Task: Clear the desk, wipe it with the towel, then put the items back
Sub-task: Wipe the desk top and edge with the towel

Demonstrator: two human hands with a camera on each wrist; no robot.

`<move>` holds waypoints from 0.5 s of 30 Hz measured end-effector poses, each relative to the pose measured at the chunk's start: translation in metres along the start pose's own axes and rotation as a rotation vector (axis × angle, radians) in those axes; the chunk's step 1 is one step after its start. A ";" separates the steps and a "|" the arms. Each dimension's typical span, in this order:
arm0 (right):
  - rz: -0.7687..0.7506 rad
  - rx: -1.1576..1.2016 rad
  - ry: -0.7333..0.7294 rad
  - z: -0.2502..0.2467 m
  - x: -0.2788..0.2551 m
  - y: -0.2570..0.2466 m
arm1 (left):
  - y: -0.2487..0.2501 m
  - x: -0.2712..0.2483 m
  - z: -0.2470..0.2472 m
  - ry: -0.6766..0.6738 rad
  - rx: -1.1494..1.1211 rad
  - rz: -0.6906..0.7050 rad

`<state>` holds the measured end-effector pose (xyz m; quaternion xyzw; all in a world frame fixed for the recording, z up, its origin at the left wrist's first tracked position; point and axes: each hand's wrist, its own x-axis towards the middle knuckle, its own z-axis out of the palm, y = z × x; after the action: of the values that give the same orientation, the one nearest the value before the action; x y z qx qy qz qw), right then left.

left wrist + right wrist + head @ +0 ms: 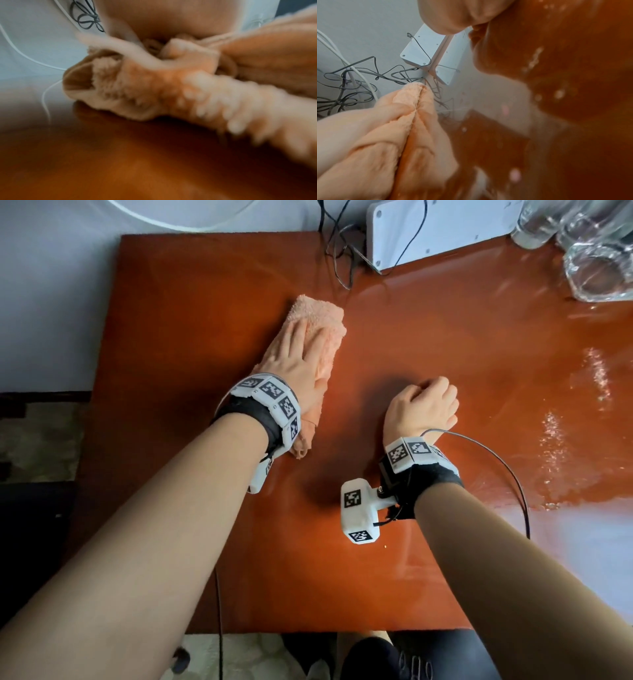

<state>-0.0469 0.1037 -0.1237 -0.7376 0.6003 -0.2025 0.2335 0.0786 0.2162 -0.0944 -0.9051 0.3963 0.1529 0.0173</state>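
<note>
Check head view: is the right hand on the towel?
No. The right hand rests curled on the bare desk, apart from the towel, which only the left hand presses flat.

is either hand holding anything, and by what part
The left hand presses flat on the middle of the towel; the right hand is curled, holding nothing.

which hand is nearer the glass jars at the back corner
Right. The right hand rests mid-desk, well short of the glass jars; the left hand presses the towel farther away.
</note>
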 end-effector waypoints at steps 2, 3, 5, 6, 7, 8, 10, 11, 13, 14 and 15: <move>0.000 0.001 0.001 0.001 0.000 0.000 | 0.002 0.010 -0.003 0.011 -0.025 -0.029; -0.002 -0.002 0.003 0.001 0.000 0.001 | 0.002 0.012 -0.004 0.012 -0.036 -0.042; -0.009 -0.001 0.001 0.002 -0.001 0.002 | 0.003 0.014 -0.004 0.010 -0.037 -0.055; -0.010 0.010 0.003 0.001 -0.001 0.001 | 0.003 0.013 -0.004 0.009 -0.035 -0.056; -0.010 0.026 0.004 0.000 -0.001 0.001 | 0.004 0.013 -0.004 0.007 -0.034 -0.055; -0.007 0.039 0.000 0.000 -0.001 0.000 | 0.005 0.012 -0.004 0.002 -0.034 -0.054; -0.005 0.053 -0.006 -0.001 -0.002 -0.001 | 0.004 0.010 -0.007 -0.016 -0.030 -0.047; -0.008 0.063 -0.004 -0.002 -0.003 -0.001 | 0.003 0.008 -0.007 -0.030 -0.017 -0.029; -0.017 0.087 0.005 -0.003 -0.003 0.000 | 0.002 0.003 -0.007 -0.070 0.043 0.059; -0.019 0.102 0.002 -0.005 -0.002 0.000 | 0.002 -0.001 -0.007 -0.089 0.087 0.111; -0.015 0.123 -0.006 -0.007 -0.002 0.001 | 0.004 -0.005 -0.006 -0.103 0.133 0.158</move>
<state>-0.0522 0.1044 -0.1186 -0.7269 0.5805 -0.2386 0.2788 0.0741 0.2160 -0.0869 -0.8588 0.4743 0.1734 0.0856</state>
